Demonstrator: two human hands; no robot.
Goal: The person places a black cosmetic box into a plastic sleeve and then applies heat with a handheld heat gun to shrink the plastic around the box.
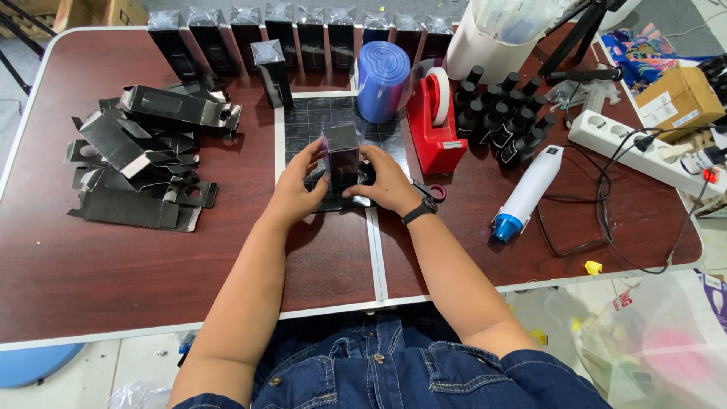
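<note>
1. Small black box (341, 157): stood upright on the dark cutting mat (303, 121), mid-table, clasped from both sides.
2. Left hand (297, 185): fingers closed against the box's left face.
3. Right hand (388, 182): gripped its right side; black wristwatch (419, 210) worn.
4. Red tape dispenser (433, 121): just right of the mat.
5. Flattened black cartons (144, 159): piled well left.

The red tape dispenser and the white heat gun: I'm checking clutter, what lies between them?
In the head view, black bottles stand between the red tape dispenser and the white heat gun.
</note>
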